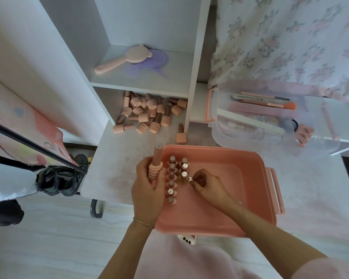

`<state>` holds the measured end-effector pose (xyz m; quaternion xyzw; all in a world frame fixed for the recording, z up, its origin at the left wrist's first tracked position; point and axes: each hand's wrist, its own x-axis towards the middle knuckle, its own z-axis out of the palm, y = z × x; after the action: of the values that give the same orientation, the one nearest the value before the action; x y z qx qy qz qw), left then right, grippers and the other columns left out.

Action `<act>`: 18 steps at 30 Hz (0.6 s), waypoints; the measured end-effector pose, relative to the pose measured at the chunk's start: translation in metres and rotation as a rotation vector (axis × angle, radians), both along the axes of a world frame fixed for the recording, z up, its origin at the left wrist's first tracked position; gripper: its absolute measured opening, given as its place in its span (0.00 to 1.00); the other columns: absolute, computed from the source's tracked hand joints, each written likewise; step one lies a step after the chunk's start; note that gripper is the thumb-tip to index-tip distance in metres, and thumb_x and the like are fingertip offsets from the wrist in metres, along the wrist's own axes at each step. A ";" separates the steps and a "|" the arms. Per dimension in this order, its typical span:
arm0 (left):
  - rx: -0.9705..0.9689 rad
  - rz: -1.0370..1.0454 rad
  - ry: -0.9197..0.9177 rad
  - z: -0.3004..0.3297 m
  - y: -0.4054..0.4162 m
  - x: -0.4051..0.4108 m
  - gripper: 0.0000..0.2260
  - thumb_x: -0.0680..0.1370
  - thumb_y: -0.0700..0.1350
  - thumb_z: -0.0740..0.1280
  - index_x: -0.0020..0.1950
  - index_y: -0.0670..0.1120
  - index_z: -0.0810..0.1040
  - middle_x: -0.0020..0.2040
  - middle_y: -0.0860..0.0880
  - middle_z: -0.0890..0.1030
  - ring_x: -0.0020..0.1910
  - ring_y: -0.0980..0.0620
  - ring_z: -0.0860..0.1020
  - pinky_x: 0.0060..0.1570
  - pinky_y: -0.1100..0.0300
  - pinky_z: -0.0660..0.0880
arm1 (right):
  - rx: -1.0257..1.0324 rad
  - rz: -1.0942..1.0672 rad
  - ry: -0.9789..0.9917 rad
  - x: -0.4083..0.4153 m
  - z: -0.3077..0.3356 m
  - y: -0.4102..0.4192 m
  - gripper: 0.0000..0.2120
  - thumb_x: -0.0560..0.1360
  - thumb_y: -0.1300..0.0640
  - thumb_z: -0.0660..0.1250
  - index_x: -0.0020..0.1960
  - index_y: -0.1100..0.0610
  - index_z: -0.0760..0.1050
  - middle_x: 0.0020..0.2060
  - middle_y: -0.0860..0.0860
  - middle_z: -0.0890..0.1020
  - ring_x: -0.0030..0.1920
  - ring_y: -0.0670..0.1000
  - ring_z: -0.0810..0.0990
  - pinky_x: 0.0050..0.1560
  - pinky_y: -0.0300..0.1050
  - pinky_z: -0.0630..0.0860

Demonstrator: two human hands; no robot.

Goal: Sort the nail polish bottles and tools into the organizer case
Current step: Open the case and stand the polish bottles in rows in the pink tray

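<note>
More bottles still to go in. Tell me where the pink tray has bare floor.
Free: the pink tray's right half, from the right hand to its far wall. Crowded: the left side, with two bottle rows beside the left hand.

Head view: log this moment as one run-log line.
left hand: grips polish bottle | right hand: pinches a bottle standing in pink case | two rows standing | loose pile remains under shelf

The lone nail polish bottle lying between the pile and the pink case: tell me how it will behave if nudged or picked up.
The lone bottle lies on its side, and its cap looks round, so a nudge will probably roll it across the tabletop. It looks rigid and small, likely light enough for a one-handed grip. Its ribbed base may help against slipping. Stood upright, it might tip easily, being tall and narrow like those in the pink case.
</note>
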<state>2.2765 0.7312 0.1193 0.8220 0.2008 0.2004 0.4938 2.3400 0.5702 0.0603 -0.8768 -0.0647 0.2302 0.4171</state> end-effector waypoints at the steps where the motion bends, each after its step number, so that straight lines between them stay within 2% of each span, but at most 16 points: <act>1: 0.002 -0.018 0.010 0.001 0.001 -0.001 0.15 0.72 0.51 0.63 0.50 0.71 0.64 0.48 0.76 0.73 0.45 0.74 0.73 0.39 0.81 0.65 | -0.014 -0.001 -0.011 0.000 0.007 -0.003 0.03 0.73 0.57 0.66 0.43 0.52 0.72 0.36 0.44 0.78 0.38 0.46 0.77 0.40 0.35 0.71; 3: 0.028 -0.078 0.027 0.004 0.001 -0.004 0.16 0.71 0.52 0.64 0.49 0.74 0.64 0.47 0.74 0.74 0.45 0.73 0.73 0.40 0.80 0.66 | 0.048 -0.019 -0.011 0.000 0.025 -0.007 0.03 0.74 0.58 0.66 0.41 0.52 0.74 0.35 0.45 0.79 0.36 0.48 0.78 0.41 0.41 0.75; 5: 0.051 -0.160 0.033 0.005 -0.001 -0.008 0.14 0.69 0.54 0.65 0.48 0.72 0.67 0.47 0.70 0.75 0.46 0.69 0.74 0.42 0.79 0.66 | 0.190 0.002 0.012 -0.002 0.047 -0.008 0.06 0.74 0.61 0.65 0.42 0.51 0.75 0.35 0.48 0.79 0.34 0.48 0.78 0.39 0.41 0.75; 9: 0.144 -0.237 0.000 -0.001 -0.006 -0.014 0.11 0.68 0.48 0.69 0.50 0.56 0.76 0.51 0.64 0.71 0.49 0.65 0.71 0.48 0.77 0.66 | 0.461 0.091 0.086 -0.010 0.081 -0.004 0.10 0.73 0.66 0.67 0.52 0.55 0.76 0.41 0.51 0.80 0.37 0.46 0.78 0.39 0.41 0.77; 11: 0.176 -0.263 0.013 -0.003 -0.006 -0.014 0.13 0.69 0.52 0.67 0.52 0.51 0.79 0.49 0.63 0.72 0.48 0.64 0.71 0.47 0.74 0.68 | 0.476 0.110 0.063 -0.014 0.088 -0.001 0.10 0.72 0.65 0.69 0.51 0.55 0.77 0.41 0.51 0.81 0.39 0.46 0.79 0.42 0.43 0.78; 14: 0.251 -0.309 0.013 0.000 -0.006 -0.014 0.17 0.69 0.55 0.64 0.54 0.49 0.80 0.47 0.59 0.74 0.47 0.64 0.71 0.46 0.70 0.68 | 0.446 0.067 -0.008 -0.017 0.093 0.004 0.07 0.72 0.62 0.69 0.45 0.50 0.77 0.41 0.52 0.82 0.42 0.50 0.80 0.46 0.47 0.77; 18: 0.316 -0.339 0.032 0.003 -0.006 -0.015 0.20 0.67 0.53 0.70 0.57 0.48 0.79 0.46 0.53 0.79 0.47 0.61 0.73 0.47 0.65 0.70 | 0.385 0.047 -0.073 -0.021 0.090 0.005 0.12 0.72 0.65 0.68 0.40 0.49 0.73 0.36 0.47 0.80 0.37 0.50 0.79 0.40 0.39 0.76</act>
<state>2.2618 0.7252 0.1224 0.9141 0.0335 0.1305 0.3824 2.3189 0.5749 0.1499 -0.7867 -0.1430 0.1913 0.5692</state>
